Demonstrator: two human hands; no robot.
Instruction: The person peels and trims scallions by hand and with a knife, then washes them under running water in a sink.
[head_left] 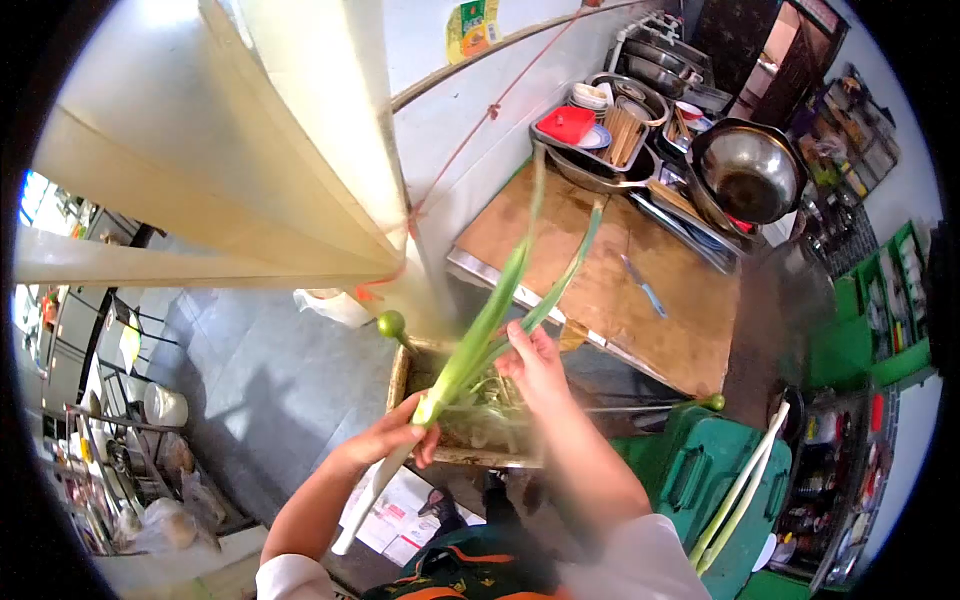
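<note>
A long leek (478, 335) with a white stem and green leaves slants across the middle of the view. My left hand (390, 437) is closed around it where the white stem meets the green, and the white end points down to the left. My right hand (535, 368) pinches one green leaf that stands apart from the other leaves. Beneath both hands is a worn, straight-sided container (470, 460) with pale and green scraps inside. On the green bin lid (690, 440) to the right lie two pale leek stalks (742, 488).
A brown worktop (520, 215) ahead bears a knife with a blue handle (645, 288). Behind it stand a pan (575, 175), a red tray (567, 124), chopsticks (625, 135) and a large metal bowl (748, 170). A pale curtain (300, 150) hangs at left.
</note>
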